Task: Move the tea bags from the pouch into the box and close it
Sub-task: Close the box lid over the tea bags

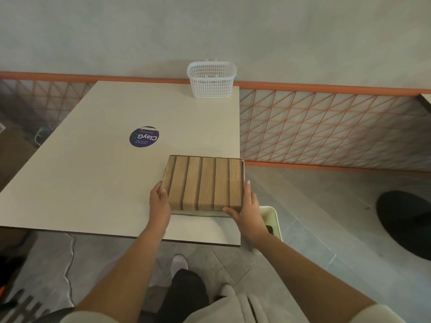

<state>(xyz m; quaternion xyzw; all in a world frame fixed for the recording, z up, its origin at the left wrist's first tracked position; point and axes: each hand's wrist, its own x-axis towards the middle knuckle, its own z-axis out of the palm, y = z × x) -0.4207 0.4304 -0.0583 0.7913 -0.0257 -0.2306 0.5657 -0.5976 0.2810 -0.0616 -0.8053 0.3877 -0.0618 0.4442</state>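
One head-worn view looks down on a pale cream rectangular table (93,178) pushed up against a grey plaster wall (210,26), with an orange-framed wire lattice railing (326,127) running along the wall's foot and grey floor tiles (314,229) to the right. One closed box with a ribbed, wood-grain lid (205,183) sits at the table's near right corner, its right edge level with the table's edge. My two hands frame it: my left hand (159,202) lies against the box's near left corner, fingers curled round that edge, and my right hand (245,206) holds the near right corner, fingers stretched along the right side and thumb laid across the front edge. The lid lies flat, and I can see neither tea bags nor pouch.

One round purple sticker with white lettering (144,137) lies flat near the table's middle, well apart from the box. One white plastic mesh basket (211,80) stands upright at the far edge, against the wall. One cream plastic chair or bin corner (271,217) shows just beyond the table's right edge, under my right wrist; I cannot tell which it is. One round black base (405,224) rests on the floor at far right. My two white shoes (179,263) and one dark trouser leg (186,292) show below the table edge, and a white cable (68,264) trails over the floor at left.
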